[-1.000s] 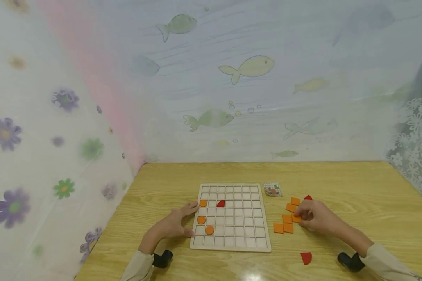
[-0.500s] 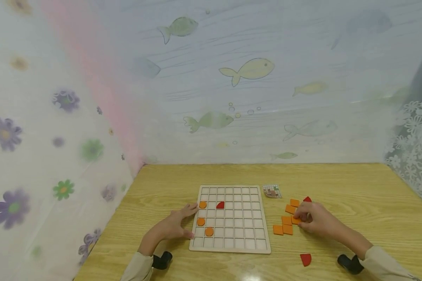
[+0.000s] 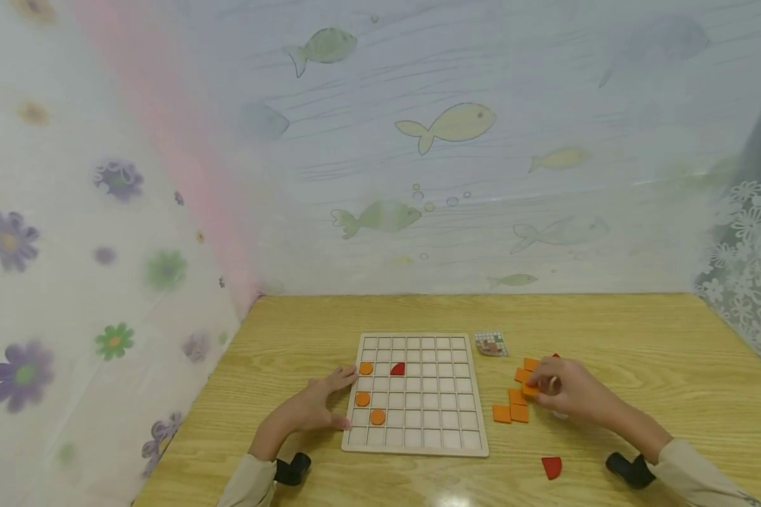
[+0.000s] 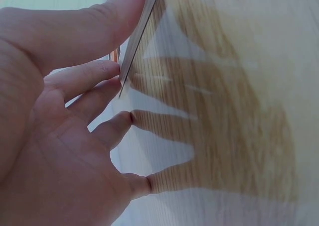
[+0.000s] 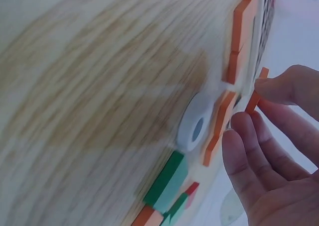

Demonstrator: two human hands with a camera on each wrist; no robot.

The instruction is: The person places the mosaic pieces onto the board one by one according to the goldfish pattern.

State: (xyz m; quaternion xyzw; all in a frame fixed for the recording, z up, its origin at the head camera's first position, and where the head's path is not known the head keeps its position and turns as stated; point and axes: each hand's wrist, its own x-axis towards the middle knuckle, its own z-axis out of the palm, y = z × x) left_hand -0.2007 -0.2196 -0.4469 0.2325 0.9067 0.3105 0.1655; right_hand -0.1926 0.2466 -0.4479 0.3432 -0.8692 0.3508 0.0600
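A pale wooden grid board (image 3: 431,415) lies on the table, with several orange discs such as the disc (image 3: 377,417) and a red quarter-circle piece (image 3: 397,369) in its cells. My left hand (image 3: 313,405) touches the board's left edge with thumb and fingertips, its fingers extended. To the right of the board, my right hand (image 3: 573,391) pinches an orange square tile (image 5: 253,102) between thumb and forefinger. In the right wrist view this tile stands off the table, above other orange tiles (image 5: 222,121). In the head view the hand hides pieces behind it.
A small patterned card (image 3: 491,343) lies beside the board's upper right corner. Nearer me is another red quarter-circle piece (image 3: 552,467). In the right wrist view, a white ring (image 5: 193,124) and green blocks (image 5: 167,181) lie near the hand. A wall stands behind the table.
My right hand has shifted slightly left with the orange tile pinched, and part of a white piece now shows beneath it. The left hand has stayed at the board's edge.
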